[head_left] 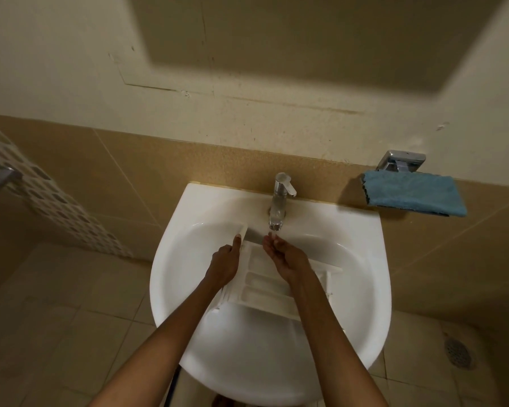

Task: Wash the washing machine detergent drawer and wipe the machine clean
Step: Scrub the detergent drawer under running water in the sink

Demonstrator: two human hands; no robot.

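Note:
A white detergent drawer (265,286) with several compartments lies in the white sink (188,218), its front panel toward the back left. My left hand (225,261) grips the drawer's left end near that panel. My right hand (282,254) is cupped with relaxed fingers under the spout of the chrome tap (279,201), above the drawer's far edge. Water seems to run onto its fingertips. A folded blue cloth (413,195) rests on a wall shelf to the right of the tap.
A chrome bracket (401,162) holds the shelf on the tan tiled wall. A mosaic-tiled ledge (50,198) stands at the left. A floor drain (457,352) sits at the lower right on the beige tiled floor.

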